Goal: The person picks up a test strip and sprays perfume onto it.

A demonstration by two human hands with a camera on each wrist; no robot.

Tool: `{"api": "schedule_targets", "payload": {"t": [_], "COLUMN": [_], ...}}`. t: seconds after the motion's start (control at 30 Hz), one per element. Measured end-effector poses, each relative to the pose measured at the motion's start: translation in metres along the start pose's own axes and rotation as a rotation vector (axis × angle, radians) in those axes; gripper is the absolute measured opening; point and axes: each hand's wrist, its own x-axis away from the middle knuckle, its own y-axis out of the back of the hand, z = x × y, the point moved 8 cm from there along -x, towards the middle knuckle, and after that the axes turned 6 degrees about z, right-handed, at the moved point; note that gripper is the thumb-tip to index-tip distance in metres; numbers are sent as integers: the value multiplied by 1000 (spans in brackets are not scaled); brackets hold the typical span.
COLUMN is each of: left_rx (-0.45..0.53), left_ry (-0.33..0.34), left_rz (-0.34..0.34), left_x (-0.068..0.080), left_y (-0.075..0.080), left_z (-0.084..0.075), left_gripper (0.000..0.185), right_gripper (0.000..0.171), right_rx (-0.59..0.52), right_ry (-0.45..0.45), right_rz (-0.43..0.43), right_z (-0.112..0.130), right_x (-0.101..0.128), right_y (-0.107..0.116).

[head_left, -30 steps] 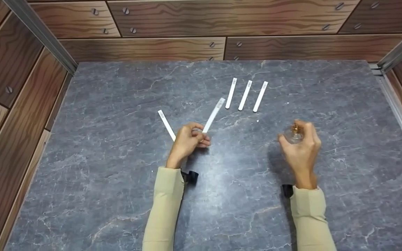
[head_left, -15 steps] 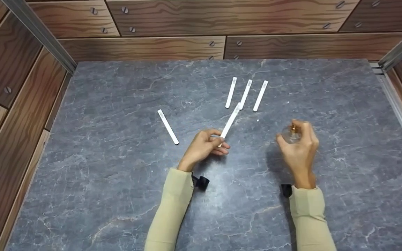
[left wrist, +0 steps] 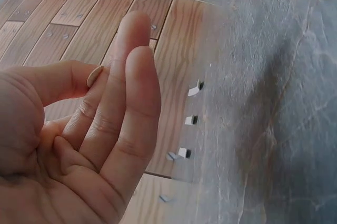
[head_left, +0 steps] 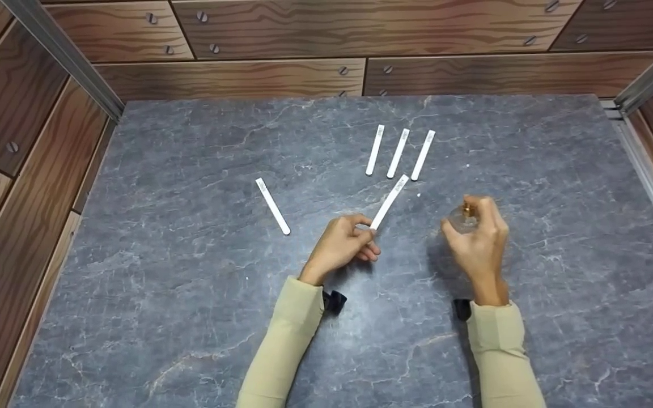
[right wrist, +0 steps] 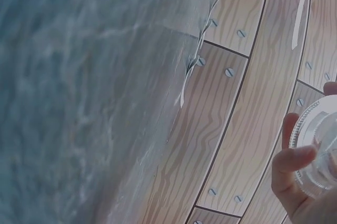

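L hand (head_left: 342, 245): pinches wht strip (head_left: 389, 203) by 1 end
R hand (head_left: 478, 243): grips clr gold-top btl (head_left: 462, 222)
Tbl (head_left: 179, 317): 4 other strips (head_left: 398, 153)

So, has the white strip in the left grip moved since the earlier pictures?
Yes. In the head view, the held strip has moved right and slightly toward the person, away from the lone, unmoved strip.

Head view: lower end of strip (head_left: 390, 201) hidden in left hand (head_left: 344, 242); print (head_left: 401, 184) too small to read. Right hand (head_left: 480, 245) partly covers bottle (head_left: 458, 219). Sleeves (head_left: 288, 334) cut off near 7 and 5 o'clock. Right wrist view: bottle cropped between 3 and 4 o'clock, table (right wrist: 68, 103) blurry at 9. Left wrist view: right hand cropped, 11 o'clock.
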Motion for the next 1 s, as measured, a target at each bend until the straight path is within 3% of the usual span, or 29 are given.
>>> {"api": "schedule_targets", "payload": {"t": [0.5,1.0], "left_rx": [-75,-94], "left_ry": [-24,-40], "left_rz": [22,20], "left_x": [4,6], "left_y": [-7,-5], "left_z": [-7,-11], "left_gripper": [26,25], "right_gripper": [37,35], "right_rx": [53,54], "right_ry": [-49,-26], "right_rz": [25,21], "right_z": [-1,-1], "right_x": [3,1], "right_y": [-1,-2]}}
